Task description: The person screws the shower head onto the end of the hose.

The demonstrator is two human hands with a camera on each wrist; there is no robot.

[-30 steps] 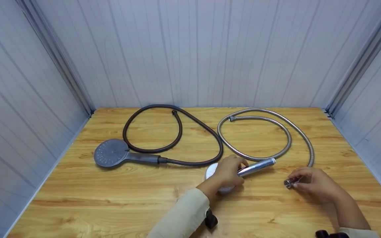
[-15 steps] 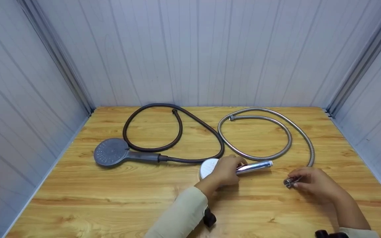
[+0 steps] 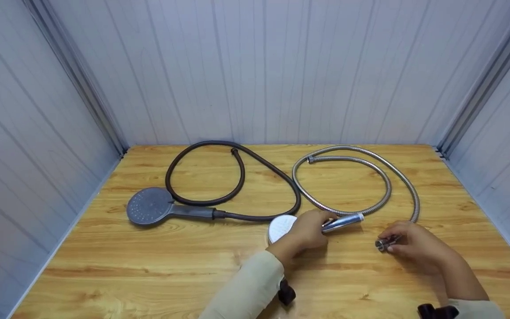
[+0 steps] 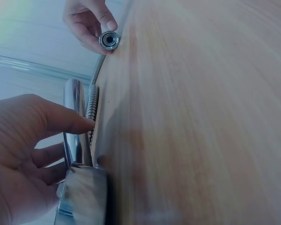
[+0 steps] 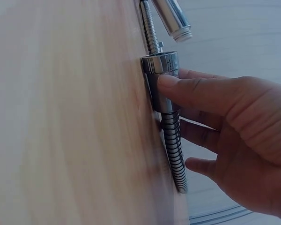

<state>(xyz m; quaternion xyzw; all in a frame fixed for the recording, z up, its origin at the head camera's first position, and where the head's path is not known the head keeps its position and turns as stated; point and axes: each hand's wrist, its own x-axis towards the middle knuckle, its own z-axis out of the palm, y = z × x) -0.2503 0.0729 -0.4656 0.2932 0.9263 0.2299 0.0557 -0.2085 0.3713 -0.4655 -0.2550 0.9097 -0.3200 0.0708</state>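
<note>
My left hand (image 3: 310,230) grips a chrome shower head with a white face (image 3: 281,227) around its neck and handle. In the left wrist view the shower head (image 4: 85,194) is held close over the table, the thumb along its handle. The handle's threaded end (image 5: 182,34) shows in the right wrist view, apart from the hose. My right hand (image 3: 421,248) pinches the chrome connector (image 3: 382,244) of a silver metal hose (image 3: 415,199) between thumb and fingers. The connector (image 5: 160,63) has its open mouth turned toward the handle. Part of the shower head is hidden behind the left hand.
A grey shower head (image 3: 149,205) lies to the left, joined to a looped black hose (image 3: 272,167). The silver hose's other end (image 3: 311,159) rests near the back edge. Pale panel walls (image 3: 264,71) enclose the wooden table (image 3: 148,274) on three sides.
The left hand has turned the chrome shower head, so more of its white face shows, and shifted it slightly left. The right hand has moved slightly left with the hose connector.
</note>
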